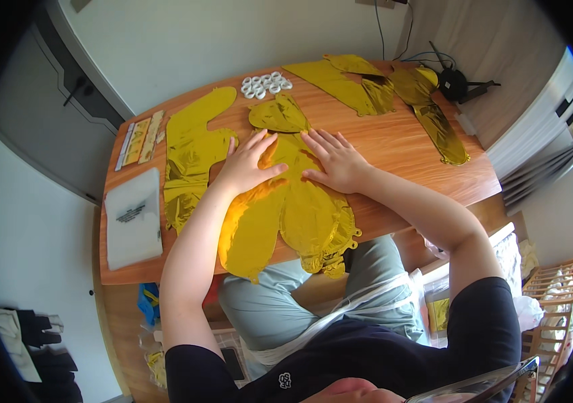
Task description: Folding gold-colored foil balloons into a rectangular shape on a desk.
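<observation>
A flat, uninflated gold foil balloon (254, 232) lies in front of me, its near end hanging over the table's front edge by my lap. My left hand (244, 168) rests on its upper left part with the fingers spread. On the upper right part lies my right hand (337, 162), also flat with fingers apart. Neither hand grips anything. Just beyond my fingertips, a crinkled, rounded foil piece (278, 115) sits at the far end; whether it belongs to the same balloon I cannot tell. Left of my left hand is another flat gold foil balloon (189, 151).
More gold foil balloons (340, 84) lie at the back right, one (439, 127) reaching toward the right edge. Several white rolls (264, 86) are clustered at the back. Colourful strips (140, 141) and a translucent plastic bag (133, 218) lie left. A black device with cables (453, 84) stands back right.
</observation>
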The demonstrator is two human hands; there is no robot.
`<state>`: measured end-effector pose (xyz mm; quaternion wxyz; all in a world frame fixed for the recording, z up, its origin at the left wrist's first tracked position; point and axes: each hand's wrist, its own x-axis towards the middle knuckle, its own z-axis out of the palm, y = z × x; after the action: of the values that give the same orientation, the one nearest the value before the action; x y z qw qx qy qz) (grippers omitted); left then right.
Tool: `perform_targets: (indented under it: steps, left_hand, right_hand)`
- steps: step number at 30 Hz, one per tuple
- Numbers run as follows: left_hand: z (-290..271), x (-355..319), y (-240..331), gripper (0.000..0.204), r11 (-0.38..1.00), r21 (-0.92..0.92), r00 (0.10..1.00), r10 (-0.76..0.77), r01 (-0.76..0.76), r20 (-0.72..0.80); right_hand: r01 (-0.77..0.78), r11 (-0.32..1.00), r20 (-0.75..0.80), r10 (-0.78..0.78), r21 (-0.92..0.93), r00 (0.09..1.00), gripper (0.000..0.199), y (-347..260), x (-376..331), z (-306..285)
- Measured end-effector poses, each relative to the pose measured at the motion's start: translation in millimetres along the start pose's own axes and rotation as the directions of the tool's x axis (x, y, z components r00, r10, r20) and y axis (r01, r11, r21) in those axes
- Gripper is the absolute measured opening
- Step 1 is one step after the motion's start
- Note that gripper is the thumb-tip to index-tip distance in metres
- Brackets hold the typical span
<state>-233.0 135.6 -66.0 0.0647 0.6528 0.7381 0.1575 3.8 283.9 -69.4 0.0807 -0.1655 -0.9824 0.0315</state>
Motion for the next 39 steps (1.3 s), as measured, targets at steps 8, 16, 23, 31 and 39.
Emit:
perform_targets:
  steps: [8, 16, 23, 31, 39]
  left_hand:
    - [-30.7, -1.7, 0.1, 0.051, 0.888, -0.457, 0.974, -0.049, -0.059, -0.222]
    - [-40.4, 39.6, 27.5, 0.046, 0.996, 0.056, 0.997, 0.068, -0.071, 0.048]
    - [7.3, 90.1, 29.6, 0.047, 0.980, 0.190, 0.990, 0.087, -0.065, -0.110]
    - [23.9, 96.0, 24.6, 0.051, 0.981, 0.196, 0.996, 0.010, 0.008, -0.091]
    - [30.3, 93.8, 16.5, 0.052, 0.984, 0.175, 0.994, 0.005, 0.014, -0.109]
  right_hand:
    - [-0.009, 0.999, -0.052, 0.011, 0.037, 0.999, 0.090, 2.3, -2.7, 2.3]
    - [-0.012, 0.999, -0.045, 0.014, 0.040, 0.999, 0.088, 0.2, -4.1, 2.2]
    - [-0.011, 0.999, -0.017, 0.012, 0.034, 1.000, 0.088, 3.7, -2.3, 2.3]
    - [-0.005, 0.999, -0.023, 0.006, 0.043, 1.000, 0.089, 4.2, -2.4, 3.5]
    - [-0.007, 0.999, -0.027, 0.008, 0.042, 1.000, 0.090, 4.5, -1.2, 4.2]
